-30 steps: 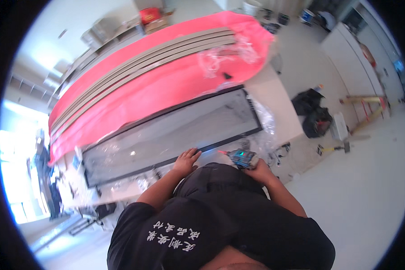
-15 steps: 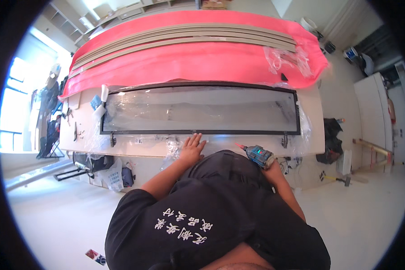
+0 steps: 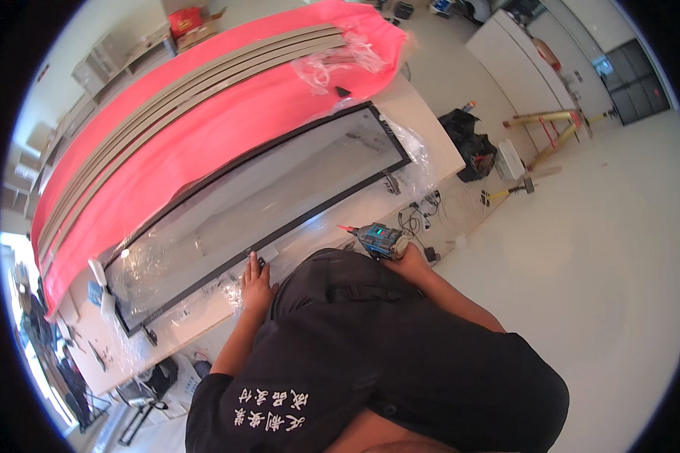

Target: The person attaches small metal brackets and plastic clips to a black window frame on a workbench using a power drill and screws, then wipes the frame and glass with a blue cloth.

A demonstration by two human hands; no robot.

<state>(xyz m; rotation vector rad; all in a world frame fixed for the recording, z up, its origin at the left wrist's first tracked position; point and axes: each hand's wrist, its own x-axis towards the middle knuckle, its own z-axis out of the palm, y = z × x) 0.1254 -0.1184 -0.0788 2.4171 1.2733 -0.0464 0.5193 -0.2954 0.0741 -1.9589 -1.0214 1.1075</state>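
Note:
A long glass door panel (image 3: 279, 178) in a black frame lies slanting across the table, on clear plastic film (image 3: 417, 158). My left hand (image 3: 257, 289) lies at the frame's near edge, fingers stretched, fingertips touching the black rail. A small dark piece (image 3: 261, 263) shows beside those fingers; its kind is unclear. My right hand (image 3: 408, 264) grips a blue and black cordless driver (image 3: 380, 240) with a reddish tip, held near my waist and apart from the panel. Dark hinges (image 3: 392, 183) stick out from the near rail close to its two ends.
Beyond the panel, long beige strips (image 3: 196, 94) lie on pink foam sheeting (image 3: 227, 143). Right of the table are a black bag (image 3: 470, 143), a hammer (image 3: 508, 192), loose cables (image 3: 415, 219) and a yellowish stepladder (image 3: 555, 128). Small tools lie at the table's left end.
The view has swung right, so the table and panel now appear tilted. My left hand stays at the near rail, and the driver remains in my right hand.

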